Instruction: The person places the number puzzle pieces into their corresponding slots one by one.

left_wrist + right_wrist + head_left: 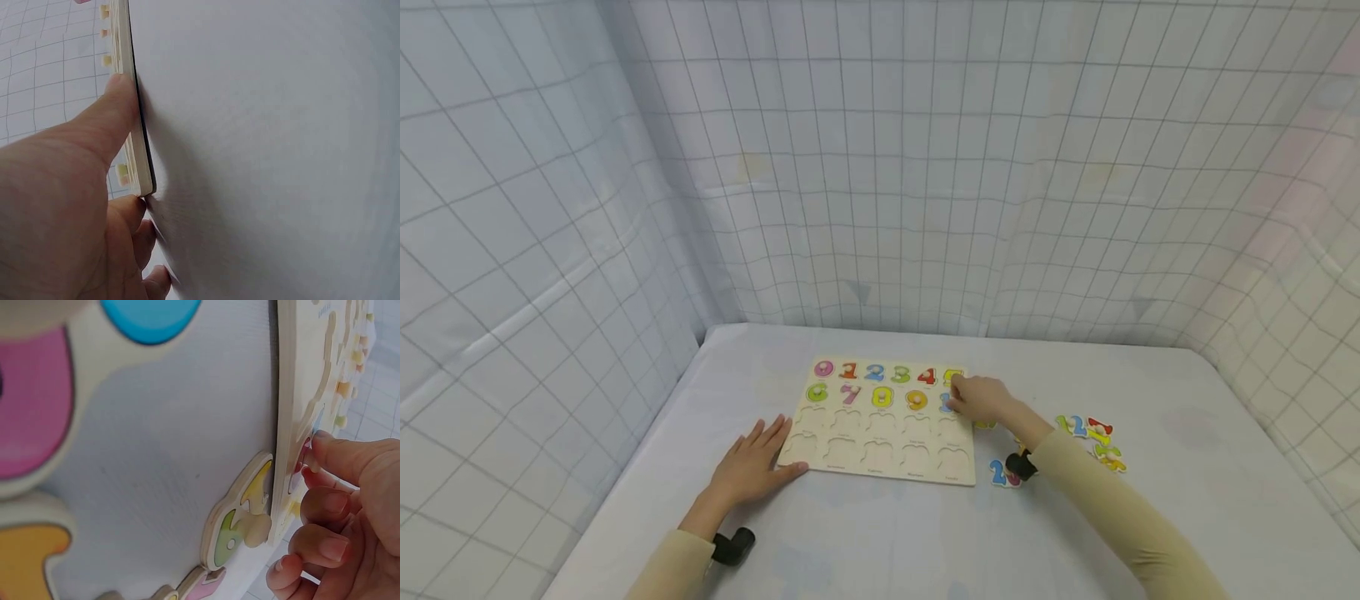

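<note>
A wooden number puzzle board [880,444] lies on the white table, with colourful knobbed numbers in its two far rows and bare recesses in the two near rows. My right hand [981,398] pinches a blue-and-red number puzzle piece [299,467] between thumb and index finger at the right end of the second row. That piece is mostly covered by the fingers in the head view. At the board's near left corner, my left hand [751,468] lies with extended fingers, its thumb touching the board's front edge [142,165].
Loose number pieces lie right of the board: a blue-and-pink one [997,472] partly behind the right wrist, a green-and-blue one [1078,427], a red-and-yellow one [1100,430] and a green-and-yellow one [228,540] beside the board's edge. Grid-patterned curtains [910,167] surround the table.
</note>
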`<state>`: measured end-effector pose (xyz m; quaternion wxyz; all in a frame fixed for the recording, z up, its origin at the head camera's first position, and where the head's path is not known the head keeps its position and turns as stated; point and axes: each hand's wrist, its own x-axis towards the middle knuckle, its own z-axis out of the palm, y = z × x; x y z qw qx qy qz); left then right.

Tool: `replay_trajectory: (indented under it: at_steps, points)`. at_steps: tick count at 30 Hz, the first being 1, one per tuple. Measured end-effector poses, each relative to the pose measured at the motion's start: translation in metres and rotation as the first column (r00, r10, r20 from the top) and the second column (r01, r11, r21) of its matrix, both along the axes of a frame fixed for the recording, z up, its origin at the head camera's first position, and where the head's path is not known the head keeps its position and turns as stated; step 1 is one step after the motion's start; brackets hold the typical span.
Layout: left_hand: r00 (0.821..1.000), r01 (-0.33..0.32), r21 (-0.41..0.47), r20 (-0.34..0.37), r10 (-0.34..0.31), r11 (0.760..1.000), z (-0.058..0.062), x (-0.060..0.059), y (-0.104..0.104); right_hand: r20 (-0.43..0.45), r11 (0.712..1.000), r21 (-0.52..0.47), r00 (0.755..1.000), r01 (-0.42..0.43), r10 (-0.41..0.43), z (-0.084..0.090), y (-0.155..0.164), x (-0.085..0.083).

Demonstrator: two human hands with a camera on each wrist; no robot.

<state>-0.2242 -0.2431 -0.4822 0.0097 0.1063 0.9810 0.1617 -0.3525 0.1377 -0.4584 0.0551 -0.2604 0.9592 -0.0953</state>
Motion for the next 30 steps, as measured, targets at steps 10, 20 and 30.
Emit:
replay_trajectory:
  at_steps: [10, 20, 30]
  points:
    - [1.0, 0.002, -0.003, -0.008, -0.002, 1.0, 0.002, 0.0, 0.001, 0.046, 0.999, -0.02, 0.998, 0.043, -0.042, 0.001, 0.003, -0.002]
    - [1.0, 0.008, -0.006, -0.019, -0.008, 1.0, 0.0, -0.003, 0.0, 0.093, 0.986, -0.122, 0.99, 0.117, -0.106, 0.007, 0.039, 0.003]
    - [1.0, 0.005, -0.013, -0.018, -0.006, 1.0, -0.004, -0.003, -0.001, 0.148, 0.974, -0.14, 0.976, 0.179, -0.159, 0.005, 0.085, 0.015]
